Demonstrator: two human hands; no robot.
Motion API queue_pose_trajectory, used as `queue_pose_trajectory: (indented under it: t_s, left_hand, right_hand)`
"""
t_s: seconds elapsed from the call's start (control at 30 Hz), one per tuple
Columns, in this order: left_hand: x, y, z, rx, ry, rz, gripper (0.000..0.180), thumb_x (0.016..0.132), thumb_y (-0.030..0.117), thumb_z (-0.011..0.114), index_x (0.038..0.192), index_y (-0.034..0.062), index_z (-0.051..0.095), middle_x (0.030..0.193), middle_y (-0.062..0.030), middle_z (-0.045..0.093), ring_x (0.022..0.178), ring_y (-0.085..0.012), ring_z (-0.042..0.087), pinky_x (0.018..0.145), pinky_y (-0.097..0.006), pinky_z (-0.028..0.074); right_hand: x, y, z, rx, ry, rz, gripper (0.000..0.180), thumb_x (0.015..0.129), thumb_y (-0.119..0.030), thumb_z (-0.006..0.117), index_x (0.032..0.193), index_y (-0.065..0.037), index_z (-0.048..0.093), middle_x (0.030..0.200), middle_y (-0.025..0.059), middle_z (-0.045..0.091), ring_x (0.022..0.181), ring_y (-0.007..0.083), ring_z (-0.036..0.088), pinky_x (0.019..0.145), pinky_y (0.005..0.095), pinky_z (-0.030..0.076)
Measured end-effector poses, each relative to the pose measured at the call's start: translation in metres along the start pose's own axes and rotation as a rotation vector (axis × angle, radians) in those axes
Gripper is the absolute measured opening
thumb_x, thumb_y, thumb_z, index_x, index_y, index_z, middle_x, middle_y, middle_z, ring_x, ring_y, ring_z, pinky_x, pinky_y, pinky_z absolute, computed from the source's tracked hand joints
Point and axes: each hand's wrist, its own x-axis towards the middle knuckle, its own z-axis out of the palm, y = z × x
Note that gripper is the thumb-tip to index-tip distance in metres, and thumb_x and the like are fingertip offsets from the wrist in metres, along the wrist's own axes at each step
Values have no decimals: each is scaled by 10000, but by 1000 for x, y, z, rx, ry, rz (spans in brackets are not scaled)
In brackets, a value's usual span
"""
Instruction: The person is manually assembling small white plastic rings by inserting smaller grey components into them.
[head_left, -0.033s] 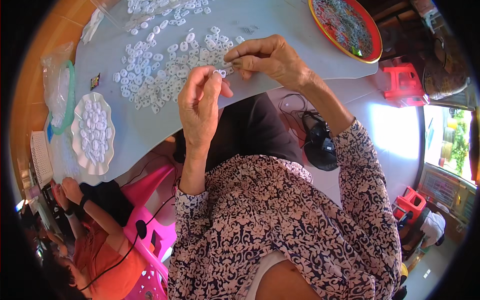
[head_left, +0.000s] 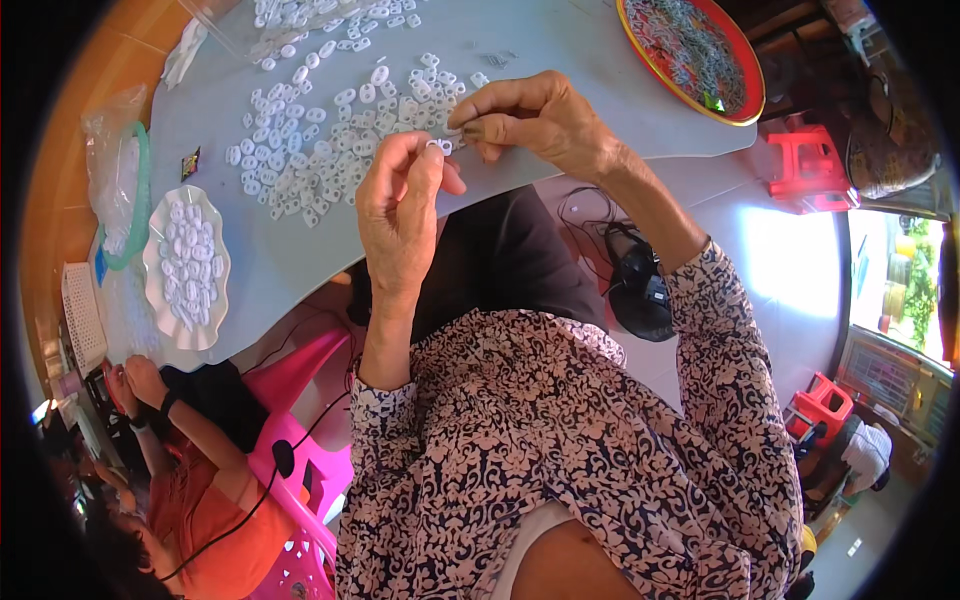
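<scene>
My left hand (head_left: 400, 215) is raised over the table's near edge, with thumb and forefinger pinched on a small white plastic piece (head_left: 436, 146). My right hand (head_left: 535, 120) meets it from the right, its fingertips closed on the same piece. Just behind both hands, a loose pile of several similar white plastic pieces (head_left: 330, 140) lies spread on the grey table (head_left: 520, 40).
A white scalloped plate (head_left: 150, 262) of pieces sits at the table's left, beside a clear bag with a green ring (head_left: 120, 190) and a white basket (head_left: 80, 315). A red round tray (head_left: 745, 100) holds more pieces at the far right. Another person (head_left: 200, 500) sits lower left. Red stools (head_left: 810, 165) stand on the right.
</scene>
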Motion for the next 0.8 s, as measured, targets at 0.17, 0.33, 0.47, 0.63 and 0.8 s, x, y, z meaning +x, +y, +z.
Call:
queue_pose_trajectory:
  t_s: [0.17, 0.33, 0.47, 0.63, 0.8]
  left_hand:
    - [3, 4, 4, -6, -29, -13, 177, 912, 174, 518, 880, 1, 541, 659, -23, 561, 624, -57, 480, 592, -205, 360]
    - [5, 6, 10, 13, -45, 4, 187, 911, 185, 515, 864, 6, 538, 684, -28, 571, 622, -70, 501, 591, -212, 373]
    - [6, 5, 12, 17, -47, 13, 194, 909, 193, 512, 851, 11, 541, 690, -30, 574, 614, -77, 513, 588, -217, 383]
    - [6, 5, 12, 27, -49, 8, 187, 905, 185, 510, 848, 11, 540, 686, -31, 573, 609, -77, 510, 591, -216, 385]
    - [6, 5, 11, 27, -66, -15, 167, 898, 165, 507, 842, 10, 535, 686, -28, 564, 599, -71, 498, 571, -212, 383]
  right_hand:
    - [0, 2, 4, 219, 76, -30, 108, 854, -85, 639, 920, -5, 668, 767, 31, 647, 677, 74, 587, 642, 220, 493]
    - [-2, 3, 11, 191, 111, -58, 103, 863, -82, 625, 936, -17, 657, 795, 17, 637, 699, 73, 577, 646, 219, 490]
    - [-2, 1, 13, 238, 140, -81, 130, 860, -35, 606, 986, -11, 626, 848, 25, 642, 745, 84, 599, 700, 226, 512]
    - [-1, 7, 10, 233, 105, -124, 155, 870, -50, 597, 1024, -27, 595, 884, 23, 619, 756, 80, 582, 719, 228, 500]
    - [-2, 7, 8, 244, 64, -125, 159, 883, -48, 583, 1041, -37, 566, 896, 16, 597, 776, 75, 561, 727, 229, 485]
